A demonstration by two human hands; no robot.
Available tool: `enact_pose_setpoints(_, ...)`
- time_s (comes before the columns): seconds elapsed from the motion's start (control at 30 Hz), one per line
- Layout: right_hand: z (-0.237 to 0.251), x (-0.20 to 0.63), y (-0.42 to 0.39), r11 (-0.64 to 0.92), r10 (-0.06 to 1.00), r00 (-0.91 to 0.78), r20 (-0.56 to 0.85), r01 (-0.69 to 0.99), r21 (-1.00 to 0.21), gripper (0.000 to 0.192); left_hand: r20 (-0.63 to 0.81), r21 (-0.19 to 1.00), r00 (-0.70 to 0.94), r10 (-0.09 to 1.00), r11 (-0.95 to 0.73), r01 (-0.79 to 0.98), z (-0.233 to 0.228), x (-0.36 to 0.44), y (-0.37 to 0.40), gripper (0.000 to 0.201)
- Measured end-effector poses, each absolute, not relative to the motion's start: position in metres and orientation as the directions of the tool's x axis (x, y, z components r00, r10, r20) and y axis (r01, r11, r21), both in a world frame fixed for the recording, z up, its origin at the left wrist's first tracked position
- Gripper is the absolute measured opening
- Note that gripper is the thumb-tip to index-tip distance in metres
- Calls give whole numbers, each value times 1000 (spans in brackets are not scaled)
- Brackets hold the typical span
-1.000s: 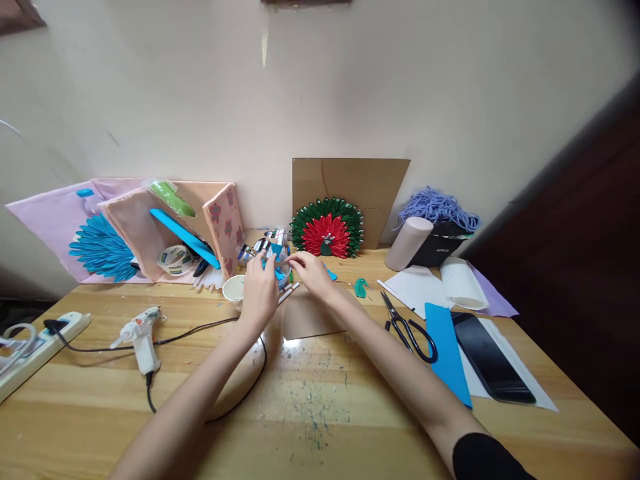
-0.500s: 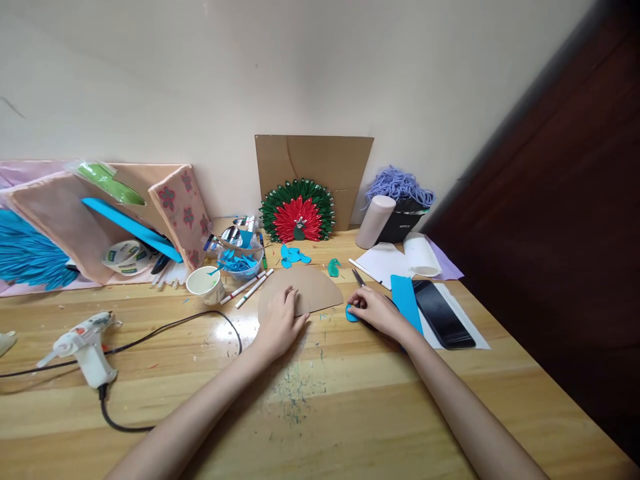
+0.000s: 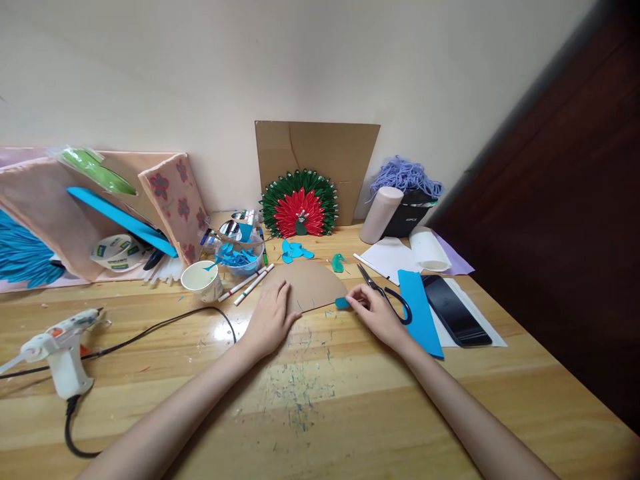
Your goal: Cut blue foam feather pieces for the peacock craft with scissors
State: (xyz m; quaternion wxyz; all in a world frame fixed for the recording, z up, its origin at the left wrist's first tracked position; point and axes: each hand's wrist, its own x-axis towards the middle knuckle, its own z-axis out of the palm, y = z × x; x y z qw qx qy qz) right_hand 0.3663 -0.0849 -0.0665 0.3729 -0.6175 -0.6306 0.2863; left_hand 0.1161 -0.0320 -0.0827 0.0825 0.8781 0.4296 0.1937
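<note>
My left hand lies on the left end of a brown cardboard half-disc, fingers stretched over it and the thumb near its straight edge. At the right corner of the half-disc, my right hand pinches a small blue cut-out piece. Black-handled scissors lie on the table just beyond the right hand, and a wide blue strip is to their right. Loose blue cut-outs and a green bird-shaped cut-out lie behind the half-disc.
A white glue gun with a black cable lies at left. Nearby are a paper cup, a bowl of blue scraps and markers. A red-and-green peacock leans at the back; a phone lies right.
My right hand has shifted the blue piece from the table beside the scissors to the cardboard's right corner. My left hand remains on the cardboard. The view has moved slightly.
</note>
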Motion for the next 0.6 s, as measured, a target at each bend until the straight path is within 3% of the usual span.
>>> enact_pose_setpoints(0.1, -74, 356, -80, 102, 982, 97, 159, 438, -893, 17, 318, 313, 509, 800, -595, 740, -82, 112, -35, 53)
enact_pose_setpoints(0.2, -78, 351, -72, 101, 962, 178, 209, 480, -871, 17, 345, 337, 351, 871, -464, 819, -77, 107, -39, 63)
enact_pose_setpoints(0.3, -77, 350, -68, 74, 965, 168, 199, 558, -827, 16, 343, 407, 294, 892, -423, 810, -71, 104, -40, 72)
enact_pose_setpoints(0.6, -80, 350, -83, -39, 945, 279, 173, 616, -787, 14, 303, 546, 191, 934, -334, 768, -69, 105, -37, 44)
